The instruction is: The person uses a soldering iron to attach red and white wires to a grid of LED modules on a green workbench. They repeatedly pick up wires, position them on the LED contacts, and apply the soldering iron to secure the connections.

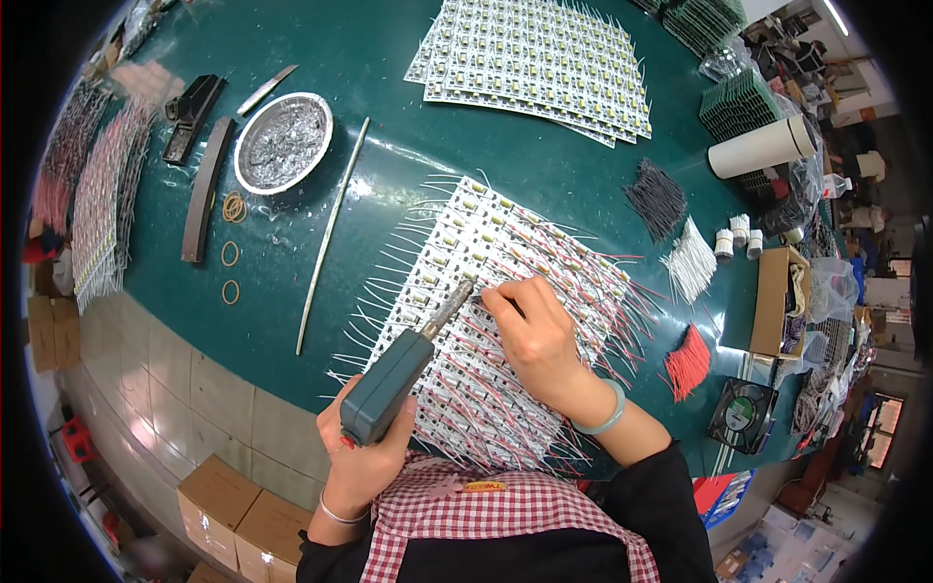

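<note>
My left hand (364, 468) is wrapped around the dark green handle of a soldering gun (389, 384). Its metal tip reaches up and right to a panel of small white circuit boards (442, 238) on the table in front of me. Right at the tip, the thumb and forefinger of my right hand (537, 340) are pinched together just above the panel. Whatever they pinch is too small to make out. Thin white wires stick out from the panel's left edge, and many red wires lie across its right and lower parts.
Red wires (688, 364), white wires (691, 260) and black wires (656, 199) lie in bundles to the right, near a small fan (743, 416) and a white tumbler (763, 148). Stacked panels (539, 73) lie at the back. A bowl (240, 155) and thin rod (332, 238) are left.
</note>
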{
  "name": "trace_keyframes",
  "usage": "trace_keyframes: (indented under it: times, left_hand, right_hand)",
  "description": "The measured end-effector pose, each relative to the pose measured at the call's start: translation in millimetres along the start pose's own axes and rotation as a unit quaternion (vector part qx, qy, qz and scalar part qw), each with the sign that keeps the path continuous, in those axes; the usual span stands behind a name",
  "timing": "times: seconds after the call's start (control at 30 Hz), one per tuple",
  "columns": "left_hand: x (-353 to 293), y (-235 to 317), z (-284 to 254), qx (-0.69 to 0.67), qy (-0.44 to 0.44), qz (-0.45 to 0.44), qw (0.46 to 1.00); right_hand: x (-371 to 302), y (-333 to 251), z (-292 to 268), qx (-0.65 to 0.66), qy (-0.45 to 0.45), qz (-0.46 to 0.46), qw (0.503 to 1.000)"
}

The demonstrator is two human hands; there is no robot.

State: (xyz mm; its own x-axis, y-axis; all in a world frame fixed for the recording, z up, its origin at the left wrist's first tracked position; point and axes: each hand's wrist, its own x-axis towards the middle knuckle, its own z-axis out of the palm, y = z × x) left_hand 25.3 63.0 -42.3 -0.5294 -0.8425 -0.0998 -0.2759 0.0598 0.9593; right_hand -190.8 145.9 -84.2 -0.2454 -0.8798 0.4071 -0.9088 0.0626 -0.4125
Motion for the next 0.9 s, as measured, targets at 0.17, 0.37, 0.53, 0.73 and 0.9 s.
trace_keyframes:
  times: [0.17, 0.37, 0.53, 0.73, 0.9]
  left_hand:
    - [-0.9, -3.0, 1.7, -0.003, -0.002, -0.008, 1.0]
    - [0.7, -1.3, 0.2, 0.022, -0.007, 0.027, 0.999]
    - [1.5, 0.2, 2.1, 0.025, -0.009, 0.013, 1.0]
    - [-0.6, -1.8, 1.7, 0.046, -0.007, 0.032, 0.998]
    - [-0.2, 5.9, -1.3, 0.08, -0.005, 0.067, 0.995]
  right_hand:
    - [-0.8, 0.4, 1.3, 0.007, 0.0, 0.001, 1.0]
    - [-1.8, 2.6, 2.6, 0.011, 0.009, -0.001, 1.0]
    - [1.2, 1.0, 0.6, 0.001, 0.003, -0.004, 1.0]
    - [1.6, -0.1, 0.6, -0.013, -0.003, -0.008, 1.0]
    - [2.7, -1.8, -1.0, -0.019, -0.005, -0.009, 1.0]
